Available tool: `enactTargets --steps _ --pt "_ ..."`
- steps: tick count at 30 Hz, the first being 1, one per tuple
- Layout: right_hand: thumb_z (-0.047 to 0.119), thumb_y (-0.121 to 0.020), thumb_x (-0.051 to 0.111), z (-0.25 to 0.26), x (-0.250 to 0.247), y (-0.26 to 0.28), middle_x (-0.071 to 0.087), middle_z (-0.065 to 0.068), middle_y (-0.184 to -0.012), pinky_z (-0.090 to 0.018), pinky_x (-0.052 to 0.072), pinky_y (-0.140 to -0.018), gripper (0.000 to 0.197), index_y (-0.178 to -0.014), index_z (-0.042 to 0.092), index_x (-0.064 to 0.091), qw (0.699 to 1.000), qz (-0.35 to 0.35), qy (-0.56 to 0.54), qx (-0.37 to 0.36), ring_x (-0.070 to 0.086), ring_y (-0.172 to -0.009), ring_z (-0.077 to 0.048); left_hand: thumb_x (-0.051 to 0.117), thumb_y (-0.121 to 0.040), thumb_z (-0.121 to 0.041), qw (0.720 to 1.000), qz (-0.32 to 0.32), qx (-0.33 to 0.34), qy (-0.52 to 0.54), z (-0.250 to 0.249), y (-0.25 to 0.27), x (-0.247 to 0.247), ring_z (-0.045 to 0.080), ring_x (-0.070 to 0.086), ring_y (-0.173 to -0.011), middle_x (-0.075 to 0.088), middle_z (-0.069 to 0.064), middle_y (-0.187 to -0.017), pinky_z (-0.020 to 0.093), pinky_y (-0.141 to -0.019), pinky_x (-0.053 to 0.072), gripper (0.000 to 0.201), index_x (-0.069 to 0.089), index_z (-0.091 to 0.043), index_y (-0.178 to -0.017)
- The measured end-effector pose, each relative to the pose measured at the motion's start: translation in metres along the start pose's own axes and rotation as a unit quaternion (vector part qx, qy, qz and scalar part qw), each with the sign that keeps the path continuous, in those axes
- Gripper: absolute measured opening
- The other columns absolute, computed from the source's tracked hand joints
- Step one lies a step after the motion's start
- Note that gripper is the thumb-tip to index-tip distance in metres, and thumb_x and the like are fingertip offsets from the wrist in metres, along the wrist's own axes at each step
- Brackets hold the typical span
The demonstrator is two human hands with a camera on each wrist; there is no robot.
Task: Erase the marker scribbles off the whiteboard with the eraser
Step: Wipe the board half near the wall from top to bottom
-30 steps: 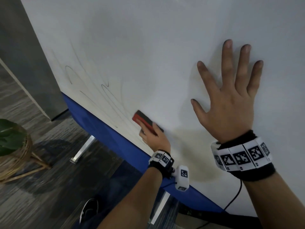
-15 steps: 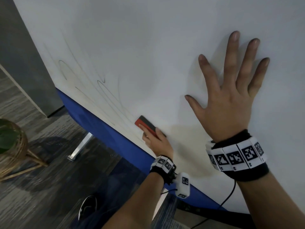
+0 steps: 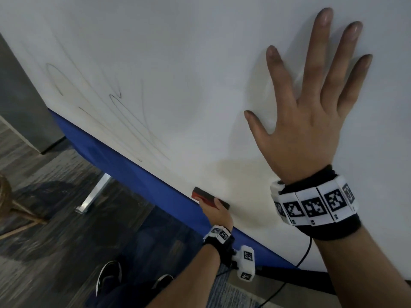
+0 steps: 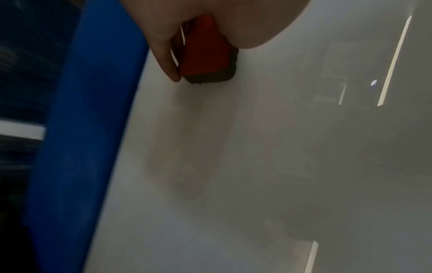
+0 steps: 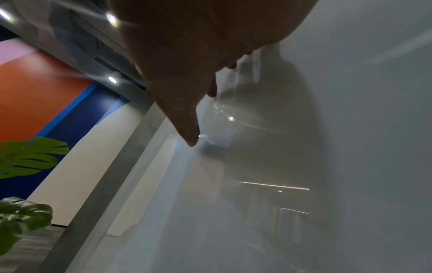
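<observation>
A large whiteboard (image 3: 200,63) fills the head view, with thin dark marker scribbles (image 3: 124,112) looping across its lower left part. My left hand (image 3: 216,213) grips a red eraser with a dark felt face (image 3: 208,197) and holds it against the board right at the bottom edge, to the right of the scribbles. In the left wrist view the eraser (image 4: 205,53) sits between thumb and palm, its felt side on the white surface. My right hand (image 3: 311,112) lies flat on the board with all fingers spread, up and to the right of the eraser.
A blue panel (image 3: 115,156) runs under the board's lower edge, with a metal leg (image 3: 93,196) on the dark wood-look floor. A grey pillar (image 3: 20,103) stands at left beside a wicker stand (image 3: 9,203). A black cable (image 3: 304,254) hangs below my right wrist.
My left hand has slid the eraser down and to the right, from just beside the scribbles to the board's bottom edge. The right hand stays flat on the board.
</observation>
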State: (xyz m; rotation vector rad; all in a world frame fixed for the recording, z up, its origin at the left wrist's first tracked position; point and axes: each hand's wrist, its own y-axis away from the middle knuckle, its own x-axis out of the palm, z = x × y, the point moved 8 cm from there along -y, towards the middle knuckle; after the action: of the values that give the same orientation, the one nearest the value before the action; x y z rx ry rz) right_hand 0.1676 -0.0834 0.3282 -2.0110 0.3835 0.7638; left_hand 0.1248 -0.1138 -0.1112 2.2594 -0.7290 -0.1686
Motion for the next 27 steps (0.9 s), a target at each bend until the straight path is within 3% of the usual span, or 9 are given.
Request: enactTargets --steps 2,4,6,9,12,15,19,22,27 --pt "0.055 -0.088 0.067 -0.001 0.002 0.0 0.028 -0.029 -0.162 -0.063 0.012 -0.122 0.084 -0.159 0.024 0.036 1.0 0.005 0.012 -0.001 0.025 -0.147 -0.057 0.048 -0.106 -0.014 0.995 0.005 -0.097 0.005 0.045 -0.039 -0.001 0.035 0.047 -0.135 0.033 0.016 -0.158 0.037 -0.12 0.031 0.066 0.013 -0.002 -0.16" --pt "0.056 -0.088 0.067 -0.001 0.004 0.002 0.028 -0.028 -0.162 -0.063 0.013 -0.122 0.084 -0.16 0.025 0.035 1.0 0.006 0.022 -0.006 0.026 -0.147 -0.056 0.046 -0.106 -0.02 0.984 0.025 -0.174 0.012 0.075 -0.073 -0.002 0.039 0.06 -0.123 0.049 0.023 -0.147 0.049 -0.102 0.054 0.062 0.017 -0.003 -0.158" --pt "0.056 -0.088 0.067 -0.002 0.005 0.003 0.031 -0.028 -0.161 -0.063 0.015 -0.122 0.084 -0.16 0.025 0.035 1.0 0.001 0.027 -0.013 0.028 -0.146 -0.056 0.045 -0.104 -0.017 0.981 0.034 -0.19 0.029 0.088 -0.101 0.004 0.037 0.063 -0.121 0.051 0.021 -0.146 0.047 -0.095 0.059 0.063 0.016 -0.006 -0.159" --pt "0.056 -0.088 0.069 -0.001 0.006 0.003 0.034 -0.028 -0.16 -0.064 0.018 -0.121 0.083 -0.158 0.023 0.039 1.0 -0.01 0.022 -0.01 0.031 -0.144 -0.056 0.047 -0.106 -0.014 0.995 -0.035 -0.09 0.036 0.011 -0.055 -0.011 0.027 0.05 -0.13 0.039 0.004 -0.151 0.045 -0.118 0.037 0.06 0.02 -0.01 -0.159" --pt "0.056 -0.088 0.07 0.0 0.009 0.004 0.036 -0.029 -0.158 -0.066 0.02 -0.119 0.082 -0.157 0.022 0.041 1.0 -0.019 0.015 -0.002 0.034 -0.142 -0.058 0.049 -0.106 -0.008 0.999 -0.034 0.026 0.023 -0.024 -0.029 -0.019 0.021 0.047 -0.126 0.041 0.004 -0.146 0.034 -0.113 0.035 0.065 0.015 -0.011 -0.161" --pt "0.056 -0.089 0.069 0.001 0.011 0.002 0.039 -0.03 -0.156 -0.068 0.022 -0.117 0.079 -0.156 0.021 0.043 1.0 -0.023 0.009 0.0 0.036 -0.14 -0.059 0.052 -0.105 -0.013 0.999 0.0 -0.031 0.025 0.014 -0.051 -0.02 0.026 0.053 -0.124 0.047 0.007 -0.144 0.038 -0.11 0.042 0.068 0.015 -0.021 -0.161" --pt "0.057 -0.089 0.07 0.001 0.01 0.004 0.039 -0.029 -0.156 -0.066 0.021 -0.118 0.081 -0.156 0.023 0.042 1.0 -0.028 0.01 0.0 0.036 -0.141 -0.058 0.06 -0.099 -0.017 0.994 0.036 -0.091 0.039 0.059 -0.088 -0.018 0.041 0.057 -0.121 0.053 0.015 -0.143 0.062 -0.099 0.052 0.063 0.029 -0.026 -0.153" --pt "0.058 -0.089 0.07 0.001 0.011 0.004 0.039 -0.028 -0.157 -0.064 0.021 -0.119 0.081 -0.157 0.024 0.042 0.999 -0.031 0.011 -0.003 0.036 -0.141 -0.057 0.058 -0.102 -0.013 0.999 0.008 -0.026 0.022 -0.001 -0.051 -0.025 0.028 0.056 -0.112 0.051 0.003 -0.128 0.043 -0.103 0.049 0.066 0.023 -0.022 -0.157" --pt "0.059 -0.089 0.071 0.002 0.014 0.006 0.041 -0.03 -0.155 -0.066 0.024 -0.117 0.08 -0.156 0.024 0.043 0.999 -0.043 0.006 -0.001 0.038 -0.138 -0.059 0.064 -0.099 -0.011 0.988 -0.031 0.139 0.053 -0.09 -0.026 -0.051 -0.002 0.063 -0.104 0.059 -0.009 -0.122 0.006 -0.077 0.05 0.065 0.035 -0.032 -0.153"
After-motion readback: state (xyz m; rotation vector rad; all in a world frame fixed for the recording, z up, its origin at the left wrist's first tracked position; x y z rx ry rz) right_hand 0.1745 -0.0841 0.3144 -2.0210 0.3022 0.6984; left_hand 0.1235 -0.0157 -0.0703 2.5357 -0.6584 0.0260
